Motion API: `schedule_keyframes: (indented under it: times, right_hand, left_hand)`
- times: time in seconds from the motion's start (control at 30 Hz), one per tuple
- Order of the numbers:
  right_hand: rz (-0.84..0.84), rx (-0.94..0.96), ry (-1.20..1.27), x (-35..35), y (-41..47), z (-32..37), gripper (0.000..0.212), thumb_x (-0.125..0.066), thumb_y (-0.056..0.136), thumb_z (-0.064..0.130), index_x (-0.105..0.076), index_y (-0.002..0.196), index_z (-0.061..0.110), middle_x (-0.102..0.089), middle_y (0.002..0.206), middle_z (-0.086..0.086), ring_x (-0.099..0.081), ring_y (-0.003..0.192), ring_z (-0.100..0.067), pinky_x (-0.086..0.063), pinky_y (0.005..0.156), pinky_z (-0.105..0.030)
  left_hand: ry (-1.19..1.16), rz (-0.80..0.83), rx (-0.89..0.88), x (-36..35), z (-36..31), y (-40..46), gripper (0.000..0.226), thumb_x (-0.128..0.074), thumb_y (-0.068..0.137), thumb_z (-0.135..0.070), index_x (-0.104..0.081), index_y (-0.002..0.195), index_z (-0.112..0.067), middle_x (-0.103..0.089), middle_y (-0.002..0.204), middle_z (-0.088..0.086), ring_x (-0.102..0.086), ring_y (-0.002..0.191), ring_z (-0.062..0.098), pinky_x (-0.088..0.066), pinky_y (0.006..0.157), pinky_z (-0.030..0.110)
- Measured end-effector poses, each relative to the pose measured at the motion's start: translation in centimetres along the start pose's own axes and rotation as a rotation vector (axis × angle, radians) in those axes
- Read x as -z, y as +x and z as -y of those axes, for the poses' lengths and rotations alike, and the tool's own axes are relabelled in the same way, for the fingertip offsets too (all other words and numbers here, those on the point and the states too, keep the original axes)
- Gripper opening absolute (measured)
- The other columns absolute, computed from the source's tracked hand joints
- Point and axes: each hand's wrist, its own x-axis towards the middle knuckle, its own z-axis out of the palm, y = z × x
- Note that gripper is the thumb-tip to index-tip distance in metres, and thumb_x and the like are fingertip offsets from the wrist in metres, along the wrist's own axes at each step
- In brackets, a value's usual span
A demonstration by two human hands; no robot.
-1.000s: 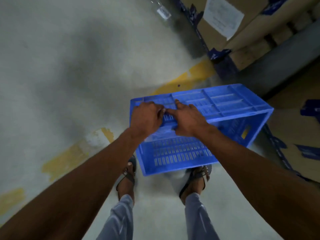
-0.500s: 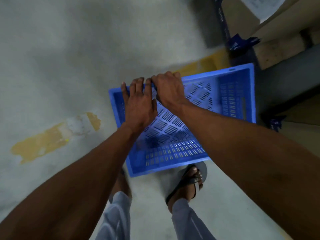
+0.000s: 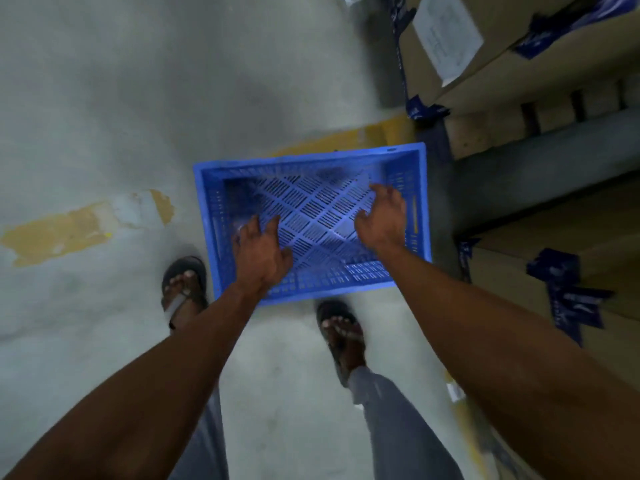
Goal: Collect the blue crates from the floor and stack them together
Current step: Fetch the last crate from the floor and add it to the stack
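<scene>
Looking down through the head camera, I see a grey concrete floor [image 3: 104, 98], scuffed and stained, with a band of worn yellow paint crossing it: one flaked patch [image 3: 79, 226] lies to my left and another stretch [image 3: 349, 138] runs just behind the crate's far rim.

The blue crate [image 3: 311, 161] sits upright on the floor, open side up, right in front of my feet; its slotted lattice bottom shows plainly. My left sandal [image 3: 183, 285] is just beside its near left corner, and my right sandal [image 3: 341, 327] is just short of its near wall.

My left hand [image 3: 261, 252] hangs over the crate's near left part with fingers loosely spread and curled, grasping nothing that I can see. My right hand [image 3: 384, 216] hangs over the right side of the interior, likewise relaxed and released. I cannot tell whether either hand touches the plastic.

To my right, cardboard boxes [image 3: 491, 57] sealed with dark blue tape are stacked on a wooden pallet [image 3: 512, 126]; a white paper label [image 3: 446, 36] is stuck on one. A grey beam [image 3: 540, 174] runs below the pallet, and more taped cardboard [image 3: 571, 271] lies nearer me.
</scene>
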Motion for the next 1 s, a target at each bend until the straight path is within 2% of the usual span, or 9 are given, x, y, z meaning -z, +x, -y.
schedule_keyframes:
  times: [0.13,0.27,0.4,0.6,0.73,0.8,0.87,0.93,1.0]
  right_hand:
    - [0.113,-0.109,-0.009,3.8,-3.0,-5.9,0.082,-0.059,0.071,0.033,-0.042,0.147,0.008,-0.045,0.143,-0.021,-0.042,0.133,-0.040,-0.031,0.112,-0.038]
    - [0.209,-0.112,-0.002,4.1,-3.5,-7.9,0.095,-0.072,0.081,0.026,-0.019,0.158,0.008,-0.030,0.154,-0.023,-0.033,0.142,-0.040,-0.029,0.116,-0.038]
    - [0.174,-0.213,0.039,2.0,-2.2,-7.9,0.107,-0.078,0.078,0.034,-0.012,0.159,0.012,-0.018,0.161,-0.019,-0.026,0.146,-0.040,-0.030,0.118,-0.045]
    - [0.144,-0.348,0.118,-0.1,-0.3,-9.0,0.118,-0.080,0.072,0.034,-0.005,0.160,0.010,-0.011,0.165,-0.014,-0.021,0.150,-0.038,-0.028,0.118,-0.050]
    - [0.130,-0.345,0.189,-0.2,0.2,-10.3,0.121,-0.083,0.072,0.028,-0.004,0.160,0.006,-0.009,0.167,-0.014,-0.017,0.153,-0.032,-0.023,0.122,-0.046]
    - [0.127,-0.332,0.232,-0.2,0.2,-10.2,0.121,-0.085,0.069,0.027,-0.008,0.159,0.002,-0.014,0.166,-0.015,-0.018,0.152,-0.029,-0.022,0.123,-0.040]
    - [0.091,-0.364,0.322,-0.1,0.4,-10.0,0.124,-0.085,0.052,0.037,-0.025,0.154,0.001,-0.032,0.157,-0.018,-0.036,0.144,-0.031,-0.035,0.117,-0.040]
    - [0.048,-0.398,0.394,-0.2,1.2,-10.7,0.124,-0.073,0.029,0.050,-0.045,0.141,0.004,-0.053,0.139,-0.014,-0.057,0.122,-0.032,-0.052,0.101,-0.043]
    - [0.041,-0.410,0.374,-0.1,1.9,-11.6,0.114,-0.067,0.025,0.055,-0.057,0.128,0.006,-0.062,0.125,-0.011,-0.064,0.107,-0.031,-0.057,0.090,-0.043]
  left_hand:
    - [-0.213,-0.052,0.241,-1.1,0.6,-4.5,0.078,-0.058,0.076,-0.047,-0.048,0.148,-0.018,-0.048,0.144,0.025,-0.050,0.127,0.049,-0.045,0.104,0.058]
    - [-0.269,-0.089,0.279,-2.8,2.5,-6.4,0.076,-0.070,0.076,-0.036,-0.048,0.145,-0.012,-0.054,0.135,0.026,-0.051,0.124,0.049,-0.049,0.098,0.058]
    - [-0.321,-0.156,0.406,-4.3,3.5,-6.2,0.089,-0.080,0.072,-0.024,-0.038,0.150,-0.015,-0.036,0.146,0.024,-0.037,0.133,0.050,-0.043,0.106,0.060]
    - [-0.593,-0.283,0.673,-4.1,1.9,-2.3,0.141,-0.097,0.062,-0.036,0.002,0.162,-0.034,-0.008,0.166,0.015,-0.011,0.151,0.042,-0.027,0.116,0.063]
    - [-0.576,-0.267,0.752,-3.8,0.8,-0.3,0.151,-0.097,0.063,-0.040,0.019,0.160,-0.034,0.003,0.171,0.017,0.006,0.157,0.038,-0.008,0.121,0.067]
    - [-0.579,-0.270,0.738,-3.7,0.4,0.5,0.155,-0.098,0.062,-0.039,0.023,0.158,-0.036,0.008,0.169,0.022,0.009,0.157,0.041,-0.006,0.121,0.068]
    - [-0.551,-0.271,0.758,-3.4,0.7,0.7,0.159,-0.099,0.055,-0.044,0.022,0.158,-0.037,-0.003,0.166,0.027,-0.005,0.154,0.046,-0.015,0.120,0.067]
    - [-0.554,-0.271,0.779,-2.4,1.7,0.6,0.158,-0.099,0.052,-0.046,0.015,0.160,-0.034,-0.017,0.160,0.027,-0.021,0.148,0.046,-0.026,0.118,0.062]
    - [-0.562,-0.225,0.792,-0.9,2.6,-0.3,0.149,-0.098,0.057,-0.044,0.007,0.162,-0.028,-0.015,0.159,0.027,-0.019,0.148,0.046,-0.029,0.117,0.060]
